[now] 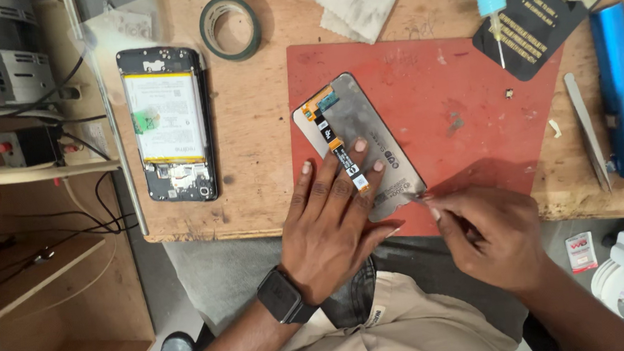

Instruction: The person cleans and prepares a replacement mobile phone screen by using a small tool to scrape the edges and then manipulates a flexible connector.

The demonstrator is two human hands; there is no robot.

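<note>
Phone screen panel [368, 129], thin, flat and grey with an orange flex ribbon, lay face down near the front edge of the red rubber mat [470, 94]. Left hand [331, 223] was spread flat, fingers pressing it down. Right hand [494, 235] was pinched shut at its lower corner, on what I couldn't tell. Opened phone body [168, 124] sat by the workbench's [264, 149] left edge.

Two hands are seen, the left hand [335, 222] pressed on one display panel [369, 136], the right hand [486, 232] pinching its corner; beyond the grip are counted one opened phone [167, 124], one tape roll [230, 27], one pair of tweezers [588, 129], one red mat [463, 94]
</note>
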